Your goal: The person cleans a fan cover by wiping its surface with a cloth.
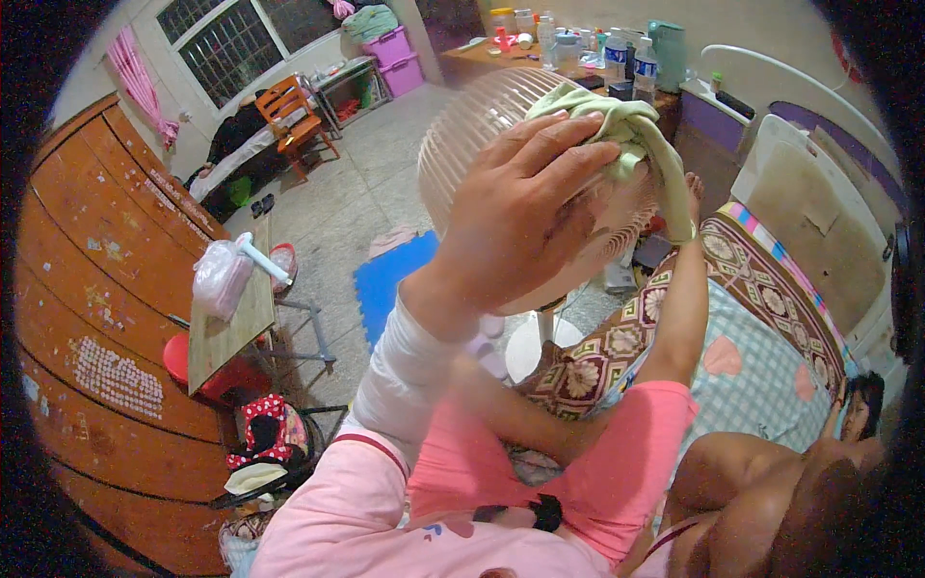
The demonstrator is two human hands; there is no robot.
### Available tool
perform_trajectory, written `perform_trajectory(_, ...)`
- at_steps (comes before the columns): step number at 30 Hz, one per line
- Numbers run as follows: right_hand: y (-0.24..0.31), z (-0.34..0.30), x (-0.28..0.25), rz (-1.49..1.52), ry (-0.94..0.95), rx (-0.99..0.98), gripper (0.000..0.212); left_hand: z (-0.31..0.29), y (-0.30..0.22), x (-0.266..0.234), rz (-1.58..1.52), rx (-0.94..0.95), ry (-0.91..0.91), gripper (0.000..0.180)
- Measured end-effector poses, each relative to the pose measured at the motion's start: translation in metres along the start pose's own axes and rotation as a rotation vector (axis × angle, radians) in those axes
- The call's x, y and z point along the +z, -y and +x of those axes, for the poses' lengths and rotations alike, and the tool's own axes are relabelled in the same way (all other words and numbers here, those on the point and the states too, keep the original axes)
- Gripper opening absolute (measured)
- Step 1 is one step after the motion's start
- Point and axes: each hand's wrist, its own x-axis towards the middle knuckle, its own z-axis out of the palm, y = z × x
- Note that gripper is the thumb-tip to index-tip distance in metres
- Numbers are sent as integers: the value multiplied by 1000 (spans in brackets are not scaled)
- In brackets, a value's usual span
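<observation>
My left hand [535, 193], in a white sleeve under a pink cuff, reaches up over a fan with a pale ribbed grille [472, 125]. Its fingers press a light green cloth [626, 120] against the top of the fan head, and part of the cloth hangs down the right side. The thumb is hidden behind the hand. Below the grille is the fan's round white base [540, 349]. At lower right a bent bare arm [742, 477] shows beside a pink sleeve edge; its hand is out of view. My legs, in pink shorts [617, 462], are beside the fan.
A bed [742, 356] with patterned covers is on the right, with a person lying at its edge. Behind the fan, a table [472, 63] holds bottles and jars. A small folding table [226, 332] bears a plastic bag. A blue mat [390, 279] lies on the floor.
</observation>
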Motion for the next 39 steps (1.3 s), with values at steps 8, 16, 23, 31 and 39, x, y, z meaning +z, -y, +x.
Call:
perform_trajectory(8,13,28,-28,49,-27,-37,36,-6,-1,-4,41,-3,17,34)
perform_trajectory(16,31,42,-11,82,-16,-46,38,-1,-3,-1,16,16,-9,35)
perform_trajectory(23,23,37,-10,163,-12,-14,39,0,-2,0,-6,14,-8,36)
perform_trajectory(31,20,38,-19,267,-11,35,40,-3,2,0,24,20,7,35)
perform_trajectory(39,53,52,-2,391,38,83,41,3,-4,7,15,23,-23,40)
